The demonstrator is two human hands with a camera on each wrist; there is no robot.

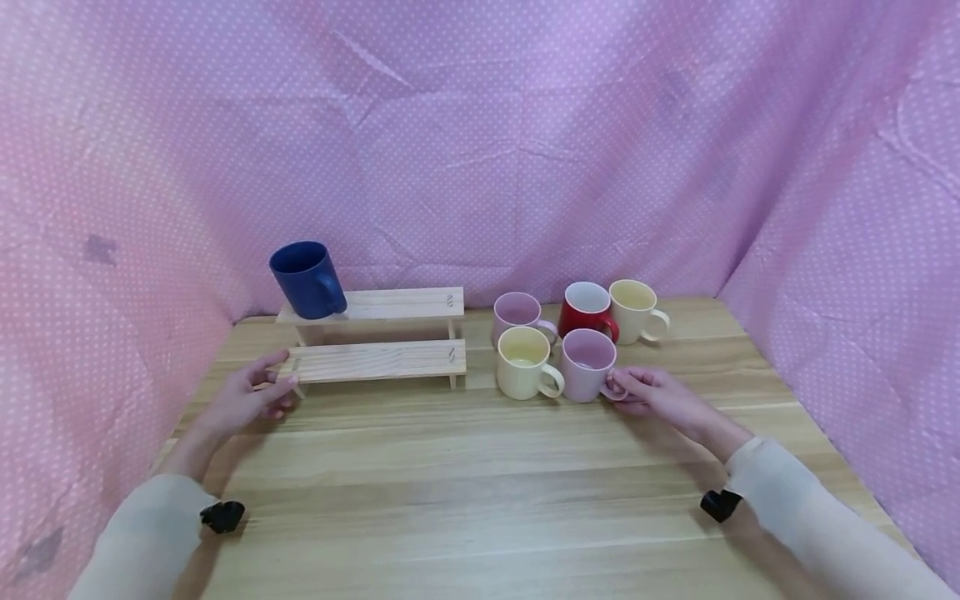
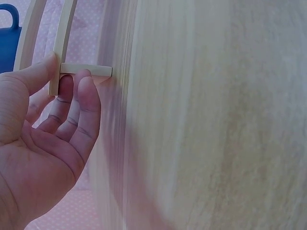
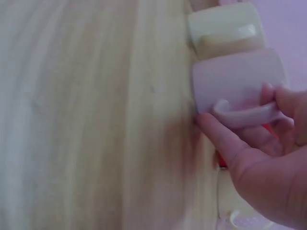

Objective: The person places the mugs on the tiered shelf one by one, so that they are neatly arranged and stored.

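My left hand [image 1: 247, 396] holds the left end of the lower board of a two-tier wooden rack [image 1: 382, 361]. In the left wrist view the thumb lies on one face of the board and the fingers curl behind it. A blue mug [image 1: 309, 283] sits tilted on the left of the rack's upper board. My right hand [image 1: 656, 400] pinches the handle of the front pink mug [image 1: 587, 367], which stands upright on the table. A yellow mug [image 1: 522, 367] is just left of it. In the right wrist view the thumb and fingers are at the pink mug's handle [image 3: 247, 116].
Behind the front mugs stand another pink mug [image 1: 516, 312], a red mug [image 1: 583, 312] with a white inside, and a second yellow mug [image 1: 632, 312]. They stand close together on the wooden table [image 1: 465, 483]. A pink dotted cloth [image 1: 465, 142] encloses the back and sides.
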